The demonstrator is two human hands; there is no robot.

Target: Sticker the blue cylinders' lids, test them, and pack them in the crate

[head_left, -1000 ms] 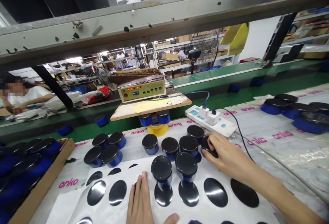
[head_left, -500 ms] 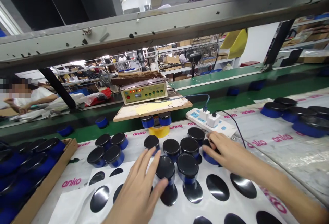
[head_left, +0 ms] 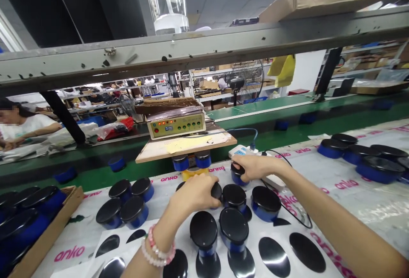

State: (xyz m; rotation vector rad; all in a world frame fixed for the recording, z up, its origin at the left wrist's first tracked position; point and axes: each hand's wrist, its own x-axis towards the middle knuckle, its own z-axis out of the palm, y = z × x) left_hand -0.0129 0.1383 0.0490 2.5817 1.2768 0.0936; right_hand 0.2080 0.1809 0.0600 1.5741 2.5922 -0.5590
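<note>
The black-topped canister [head_left: 238, 176] sat just right of the frame's lower centre, grasped by the right hand [head_left: 254, 168]. The left hand [head_left: 198, 190] clasped a second canister [head_left: 216, 190] nearby. Repositioning appeared in hand; the next move likely called for clearance from the power strip [head_left: 275, 181].

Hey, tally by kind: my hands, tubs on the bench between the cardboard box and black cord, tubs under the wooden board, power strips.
Left hand, right hand: 2
Bench tubs: 11, one mostly hidden by the left hand
Tubs under the board: 2
Power strip: 1
Total: 16
</note>
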